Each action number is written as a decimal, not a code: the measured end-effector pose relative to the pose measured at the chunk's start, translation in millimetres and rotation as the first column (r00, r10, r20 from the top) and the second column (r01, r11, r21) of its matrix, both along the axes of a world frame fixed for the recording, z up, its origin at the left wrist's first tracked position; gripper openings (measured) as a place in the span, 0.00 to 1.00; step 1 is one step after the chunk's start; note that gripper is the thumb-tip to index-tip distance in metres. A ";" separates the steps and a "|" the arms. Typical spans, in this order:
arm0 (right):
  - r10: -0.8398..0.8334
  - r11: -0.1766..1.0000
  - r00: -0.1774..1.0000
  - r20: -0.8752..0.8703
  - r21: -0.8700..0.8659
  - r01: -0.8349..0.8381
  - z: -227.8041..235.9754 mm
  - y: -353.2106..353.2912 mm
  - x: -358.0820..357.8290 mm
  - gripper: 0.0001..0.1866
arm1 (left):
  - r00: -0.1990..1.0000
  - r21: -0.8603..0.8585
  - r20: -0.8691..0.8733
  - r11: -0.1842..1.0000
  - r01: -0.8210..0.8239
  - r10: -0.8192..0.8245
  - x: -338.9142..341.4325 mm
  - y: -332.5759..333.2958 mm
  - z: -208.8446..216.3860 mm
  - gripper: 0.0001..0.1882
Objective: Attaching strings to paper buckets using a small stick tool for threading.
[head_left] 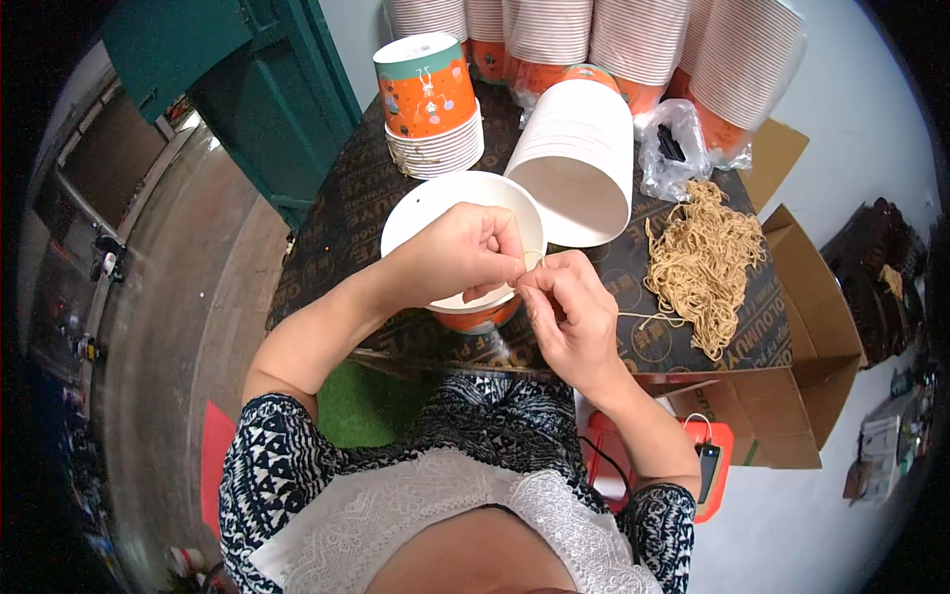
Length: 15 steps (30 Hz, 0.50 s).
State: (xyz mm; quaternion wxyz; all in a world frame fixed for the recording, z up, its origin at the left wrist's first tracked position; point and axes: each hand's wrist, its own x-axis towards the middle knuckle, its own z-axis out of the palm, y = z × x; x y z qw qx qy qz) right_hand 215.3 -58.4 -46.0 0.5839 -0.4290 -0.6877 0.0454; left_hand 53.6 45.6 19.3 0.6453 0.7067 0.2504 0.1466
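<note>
My left hand and my right hand meet over the near right rim of a white paper bucket with an orange outside. Both hands are closed in a pinch, fingertips almost touching. Between them runs a thin tan string, looped at the fingertips. A loose end of string trails from beside my right hand toward a tangled pile of tan string on the right of the table. What lies inside the bucket is mostly hidden by my left hand.
Behind the bucket, a stack of white paper buckets lies on its side. An upturned orange and green stack stands at the back left. Wrapped bucket stacks line the wall. A clear plastic bag and cardboard box are on the right.
</note>
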 end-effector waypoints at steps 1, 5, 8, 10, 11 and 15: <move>-0.002 1.000 1.000 0.009 0.012 0.002 -0.5 -0.2 -0.3 0.07 | 1.000 -0.001 0.000 1.000 -0.001 0.001 -0.1 -0.7 0.0 0.05; -0.092 0.995 0.996 0.016 0.049 0.091 0.3 3.8 5.9 0.06 | 0.999 -0.018 0.032 1.000 0.018 -0.017 -0.3 -2.6 -0.2 0.05; -0.096 0.995 0.995 0.041 -0.011 0.097 -1.5 6.6 6.2 0.06 | 0.998 0.007 0.043 0.999 0.045 -0.045 -1.9 -2.8 -1.9 0.05; -0.096 0.995 0.994 0.045 -0.014 0.096 -2.6 6.9 8.0 0.06 | 0.997 0.021 0.045 0.998 0.056 -0.057 -2.8 -2.5 -7.1 0.05; -0.097 0.995 0.994 0.048 -0.016 0.098 -3.1 7.3 8.6 0.06 | 0.997 0.135 0.062 0.990 0.046 -0.055 -2.5 -2.6 -12.3 0.05; -0.092 0.996 0.994 0.056 -0.001 0.092 -3.9 9.1 8.8 0.07 | 0.998 0.627 0.045 0.777 -0.060 0.041 1.9 -19.9 -7.5 0.05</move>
